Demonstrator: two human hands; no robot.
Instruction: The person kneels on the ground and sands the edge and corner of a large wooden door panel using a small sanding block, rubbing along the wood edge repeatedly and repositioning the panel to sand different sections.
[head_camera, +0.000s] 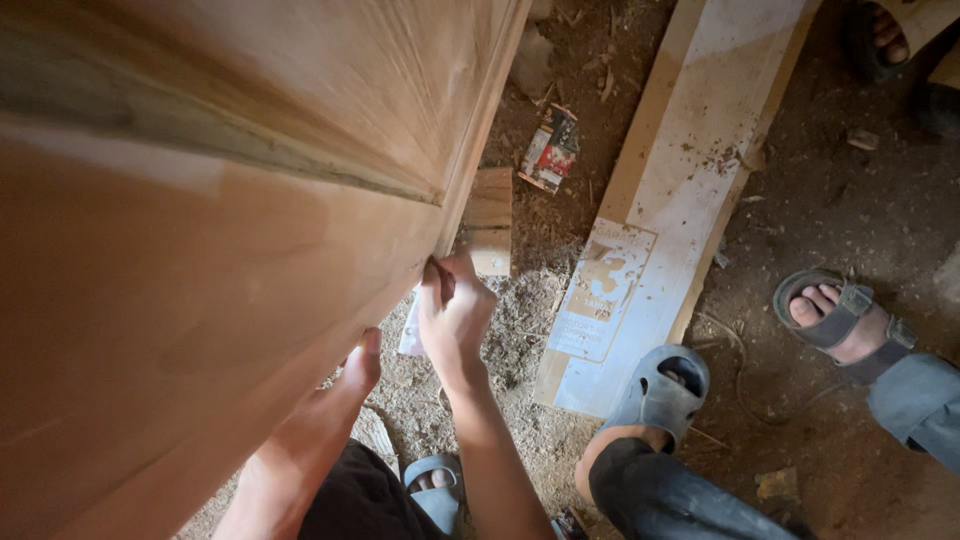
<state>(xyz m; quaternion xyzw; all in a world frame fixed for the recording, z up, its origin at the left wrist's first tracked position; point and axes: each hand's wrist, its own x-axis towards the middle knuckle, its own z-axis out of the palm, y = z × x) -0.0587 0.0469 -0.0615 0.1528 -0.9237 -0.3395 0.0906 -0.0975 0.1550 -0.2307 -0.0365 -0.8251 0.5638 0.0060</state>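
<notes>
A large reddish-brown wooden panel (200, 260) stands tilted and fills the left half of the view. My right hand (455, 312) presses against the panel's right edge, its fingers closed on a small folded white sheet (411, 330). My left hand (358, 372) is lower down at the panel's bottom edge. Only its thumb and wrist show, and its fingers are hidden behind the wood.
A short wood block (490, 220) lies on the sawdust-covered dirt floor just beyond my right hand, with a crumpled packet (550, 148) farther off. A long white-faced board (665, 190) lies diagonally to the right. Sandalled feet (845, 322) of other people stand around it; one grey sandal (660, 395) rests on its near end.
</notes>
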